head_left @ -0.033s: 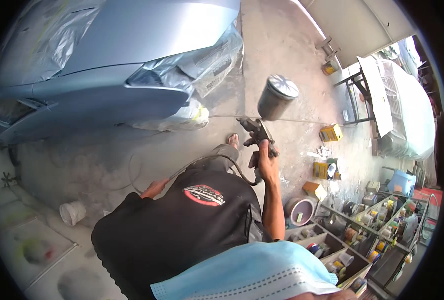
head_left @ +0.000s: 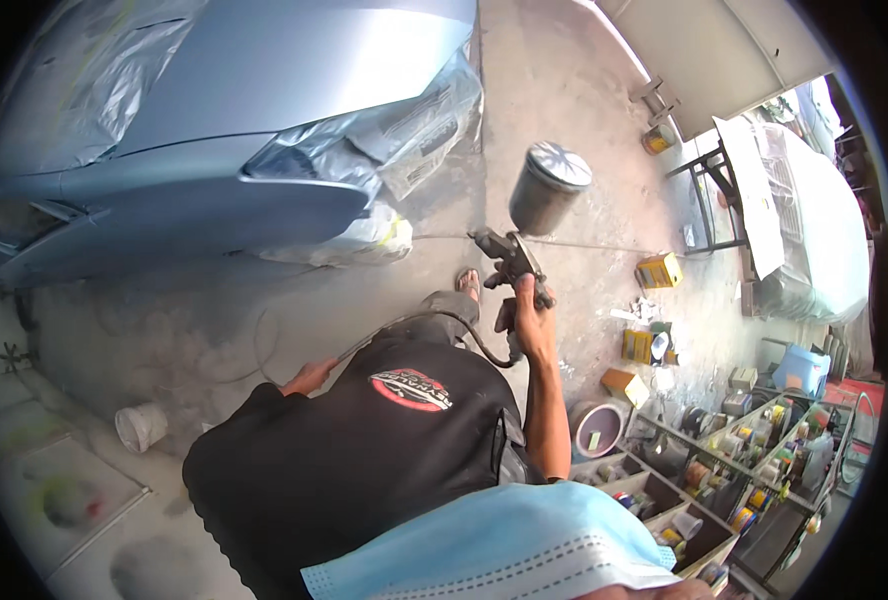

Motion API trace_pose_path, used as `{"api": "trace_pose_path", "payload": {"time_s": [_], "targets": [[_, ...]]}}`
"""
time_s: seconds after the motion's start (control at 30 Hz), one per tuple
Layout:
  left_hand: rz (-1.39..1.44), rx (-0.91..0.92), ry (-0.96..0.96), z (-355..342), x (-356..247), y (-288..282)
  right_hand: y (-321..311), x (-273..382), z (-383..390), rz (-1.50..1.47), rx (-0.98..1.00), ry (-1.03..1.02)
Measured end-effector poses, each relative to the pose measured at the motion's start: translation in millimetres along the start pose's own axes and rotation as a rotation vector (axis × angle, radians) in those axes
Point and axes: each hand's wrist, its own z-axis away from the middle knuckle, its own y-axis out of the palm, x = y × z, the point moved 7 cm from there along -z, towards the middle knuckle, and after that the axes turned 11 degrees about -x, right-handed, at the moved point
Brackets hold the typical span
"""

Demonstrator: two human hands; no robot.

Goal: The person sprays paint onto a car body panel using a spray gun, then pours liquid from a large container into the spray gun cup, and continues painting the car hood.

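Note:
My right hand (head_left: 534, 322) is wrapped round the grip of a dark paint spray gun (head_left: 511, 258). A metal cup (head_left: 549, 190) with a shiny lid stands on top of the gun, tilted. The nozzle points left, toward the blue-grey car (head_left: 294, 205), and stays apart from it. Plastic and paper masking (head_left: 404, 140) covers the car's front opening. From the gun's grip a dark air hose (head_left: 404, 320) curves across my waist to my left hand (head_left: 310, 377), which is closed on it at my left side. The left fingertips are partly hidden.
On the floor at right lie yellow cans (head_left: 659, 270) and a round tub (head_left: 596, 430). Beside them a shelf rack (head_left: 734, 450) holds several paint containers. A black stand (head_left: 709, 200) with a white panel stands farther right. At left is a white bucket (head_left: 142, 428).
The car and floor have shifted slightly left in the view. The spray gun with its cup has moved a little left and up. Both hands keep their hold.

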Motion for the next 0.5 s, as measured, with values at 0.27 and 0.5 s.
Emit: {"api": "trace_pose_path", "payload": {"time_s": [0.27,0.5], "targets": [[0.270,-0.047,-0.432,-78.6,-78.3,115.0,-20.9,45.6,-156.2,0.103,0.266,0.013],[0.533,-0.255,-0.695,-77.9,-125.4,202.2,-15.6,50.5,-311.7,0.145,0.409,-0.016]]}}
